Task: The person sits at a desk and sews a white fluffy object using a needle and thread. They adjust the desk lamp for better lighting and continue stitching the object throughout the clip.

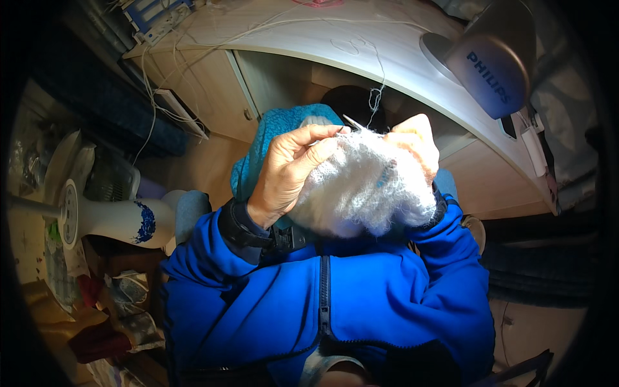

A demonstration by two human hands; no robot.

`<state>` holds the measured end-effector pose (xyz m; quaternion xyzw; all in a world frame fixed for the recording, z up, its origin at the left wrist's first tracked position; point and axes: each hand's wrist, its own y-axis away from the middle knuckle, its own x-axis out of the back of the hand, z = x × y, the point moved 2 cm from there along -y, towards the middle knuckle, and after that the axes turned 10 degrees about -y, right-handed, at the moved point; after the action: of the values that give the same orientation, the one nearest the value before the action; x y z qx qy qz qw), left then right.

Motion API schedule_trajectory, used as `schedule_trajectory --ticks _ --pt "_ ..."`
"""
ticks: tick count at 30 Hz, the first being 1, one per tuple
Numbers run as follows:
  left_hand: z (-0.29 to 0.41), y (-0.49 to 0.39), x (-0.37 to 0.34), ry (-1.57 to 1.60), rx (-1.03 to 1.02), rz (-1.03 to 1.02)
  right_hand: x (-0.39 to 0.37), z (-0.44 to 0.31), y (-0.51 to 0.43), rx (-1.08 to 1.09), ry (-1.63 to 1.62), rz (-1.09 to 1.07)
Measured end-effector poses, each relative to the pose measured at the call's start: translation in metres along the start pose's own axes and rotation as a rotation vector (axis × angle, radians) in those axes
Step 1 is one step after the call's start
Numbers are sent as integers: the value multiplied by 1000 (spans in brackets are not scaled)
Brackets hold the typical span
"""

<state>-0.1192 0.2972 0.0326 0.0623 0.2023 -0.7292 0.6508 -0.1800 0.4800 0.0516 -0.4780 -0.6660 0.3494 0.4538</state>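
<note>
Fuzzy white knitted fabric (pixel 360 188) hangs between my two hands, brightly lit from above. My left hand (pixel 295 169) pinches its upper left edge with thumb and fingers, close to the dark tip of a needle. Curled round the fabric's upper right edge is my right hand (pixel 416 145); what lies inside its fingers is hidden. A pale knitting needle (pixel 353 122) sticks out above the top edge between the hands. Thin yarn (pixel 375 99) runs from the knitting up onto the desk. Behind my left hand lies a turquoise textile (pixel 271 130).
Beyond the hands curves a pale desk (pixel 300 36) with white cables. A Philips-branded appliance (pixel 488 72) stands at its right. A white device with blue decoration (pixel 125 222) is at the left, near a plastic basket (pixel 113 176).
</note>
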Motion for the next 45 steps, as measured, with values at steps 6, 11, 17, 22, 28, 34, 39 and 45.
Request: schedule_trajectory --ticks 6,11,17,22,28,34,39,45 --pt "2 -1 0 -11 -27 41 2 -3 2 44 17 -62" --pt "1 0 1 -20 -46 104 0 -3 -2 88 47 -91" --pt "-5 -1 0 -9 19 30 -4 -1 -11 47 122 -295" --pt "-13 2 -7 -45 35 -2 -18 6 -16 -231 -296 -497" --pt "-10 1 -3 -93 9 28 -4 4 -7 -29 66 -155" --pt "-5 1 -6 -66 -33 78 -4 1 -2 77 144 -136" --pt "-6 1 -7 -20 -25 65 -7 6 -12 -51 123 -302" --pt "-12 4 -8 -53 14 -7 -17 11 -17 -111 -183 -375"
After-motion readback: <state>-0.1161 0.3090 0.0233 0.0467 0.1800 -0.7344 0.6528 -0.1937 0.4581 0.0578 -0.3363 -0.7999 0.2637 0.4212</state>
